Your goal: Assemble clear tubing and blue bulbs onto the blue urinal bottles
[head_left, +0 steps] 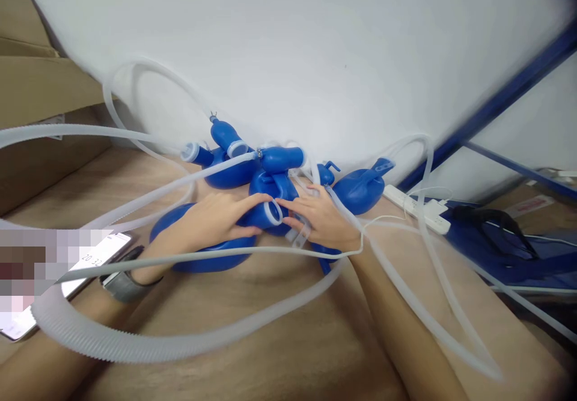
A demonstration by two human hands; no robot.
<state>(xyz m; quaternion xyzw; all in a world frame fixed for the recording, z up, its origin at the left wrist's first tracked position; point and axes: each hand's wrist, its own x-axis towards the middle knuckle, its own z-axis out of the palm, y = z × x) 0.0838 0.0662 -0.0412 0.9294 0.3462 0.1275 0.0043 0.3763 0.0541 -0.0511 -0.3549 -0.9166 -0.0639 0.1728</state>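
Beyond a looping corrugated tube (148, 348), a person's left hand (216, 217) grips a blue neck (256, 216) just above the wooden surface (279, 368), while the right hand (327, 216) reaches fingertips to its white ring (267, 213); whether they pinch cannot be told. The step appears to be handling the ring, and the next move likely calls for a steady left grip; the neck's long axis runs roughly left to right, its open end facing right. Behind, blue bags (358, 193) sit before a white wall (288, 40).
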